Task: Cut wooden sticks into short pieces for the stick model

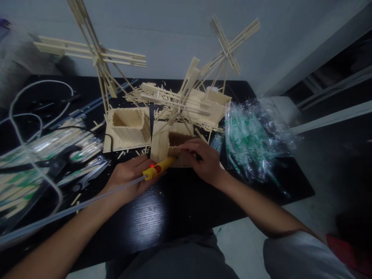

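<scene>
A yellow hot glue gun (158, 169) with a red light is gripped in my left hand (130, 172). From its back end a long translucent glue stick (95, 199) runs over my left forearm. The gun's nozzle is at the front of a small box of wooden sticks (180, 139) on a stick base. At that box's front right edge is my right hand (205, 159), thumb and fingers pinched together. Whatever they may hold is too small to make out. A windmill-like stick cross (178, 104) rises behind the box.
At left stands another stick model (128, 128) with tall crossed blades; a third model (213, 102) is at the back right. Loose sticks (157, 93) lie between them. Plastic packs with green print (250, 135) sit at right. Scissors (91, 174), stick packs and a white cable (17, 128) occupy the left.
</scene>
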A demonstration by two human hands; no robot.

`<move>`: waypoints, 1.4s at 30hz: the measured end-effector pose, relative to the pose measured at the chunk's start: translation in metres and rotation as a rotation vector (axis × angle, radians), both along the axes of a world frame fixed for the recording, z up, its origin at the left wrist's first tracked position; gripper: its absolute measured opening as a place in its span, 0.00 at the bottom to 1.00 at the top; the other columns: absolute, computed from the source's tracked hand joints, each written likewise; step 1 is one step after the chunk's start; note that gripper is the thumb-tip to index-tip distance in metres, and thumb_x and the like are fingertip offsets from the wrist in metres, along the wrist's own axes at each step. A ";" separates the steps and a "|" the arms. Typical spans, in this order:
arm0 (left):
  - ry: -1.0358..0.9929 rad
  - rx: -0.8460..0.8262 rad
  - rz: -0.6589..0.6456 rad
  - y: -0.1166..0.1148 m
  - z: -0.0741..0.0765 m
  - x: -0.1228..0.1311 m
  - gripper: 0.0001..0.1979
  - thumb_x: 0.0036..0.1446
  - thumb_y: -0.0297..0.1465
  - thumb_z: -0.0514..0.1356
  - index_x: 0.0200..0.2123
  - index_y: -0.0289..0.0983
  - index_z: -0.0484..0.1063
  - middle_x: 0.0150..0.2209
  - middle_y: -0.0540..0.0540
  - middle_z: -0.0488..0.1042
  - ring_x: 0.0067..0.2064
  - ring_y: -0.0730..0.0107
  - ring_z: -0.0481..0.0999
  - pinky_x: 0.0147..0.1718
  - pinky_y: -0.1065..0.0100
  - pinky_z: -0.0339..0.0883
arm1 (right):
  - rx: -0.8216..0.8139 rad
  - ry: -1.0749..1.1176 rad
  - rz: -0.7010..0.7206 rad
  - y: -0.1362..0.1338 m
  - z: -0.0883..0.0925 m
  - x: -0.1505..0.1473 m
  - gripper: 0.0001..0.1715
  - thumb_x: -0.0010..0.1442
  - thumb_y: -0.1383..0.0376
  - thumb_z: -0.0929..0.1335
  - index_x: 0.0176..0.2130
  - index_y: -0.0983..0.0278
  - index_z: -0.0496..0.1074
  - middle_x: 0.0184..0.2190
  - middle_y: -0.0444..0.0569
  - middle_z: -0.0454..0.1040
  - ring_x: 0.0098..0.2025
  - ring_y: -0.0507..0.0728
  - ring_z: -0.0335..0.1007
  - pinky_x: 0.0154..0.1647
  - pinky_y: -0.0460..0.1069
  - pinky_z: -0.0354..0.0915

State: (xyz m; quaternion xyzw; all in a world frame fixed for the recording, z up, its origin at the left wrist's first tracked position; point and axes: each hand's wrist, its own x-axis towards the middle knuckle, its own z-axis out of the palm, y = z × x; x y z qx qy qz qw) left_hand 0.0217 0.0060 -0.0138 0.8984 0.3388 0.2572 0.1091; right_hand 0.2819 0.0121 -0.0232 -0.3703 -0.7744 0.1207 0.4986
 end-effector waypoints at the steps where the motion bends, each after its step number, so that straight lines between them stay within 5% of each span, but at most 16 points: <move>1: -0.001 -0.004 -0.001 0.000 0.000 0.000 0.12 0.70 0.36 0.59 0.33 0.38 0.72 0.28 0.51 0.69 0.27 0.73 0.72 0.24 0.72 0.62 | -0.005 0.003 -0.002 0.000 0.000 0.000 0.08 0.70 0.70 0.70 0.48 0.60 0.77 0.42 0.50 0.82 0.45 0.56 0.80 0.47 0.52 0.78; 18: -0.120 0.030 -0.033 0.000 -0.005 -0.012 0.03 0.65 0.32 0.65 0.38 0.41 0.72 0.28 0.51 0.73 0.27 0.71 0.74 0.25 0.69 0.65 | -0.042 0.001 -0.086 -0.002 0.001 0.006 0.11 0.69 0.70 0.71 0.49 0.57 0.75 0.41 0.46 0.82 0.39 0.54 0.81 0.36 0.47 0.78; 42: -0.178 0.070 0.029 0.002 0.002 -0.016 0.10 0.66 0.36 0.64 0.32 0.40 0.70 0.26 0.51 0.72 0.24 0.72 0.72 0.21 0.70 0.63 | -0.044 -0.012 -0.056 -0.007 0.004 0.010 0.12 0.67 0.68 0.73 0.50 0.57 0.75 0.41 0.45 0.82 0.39 0.53 0.81 0.36 0.46 0.78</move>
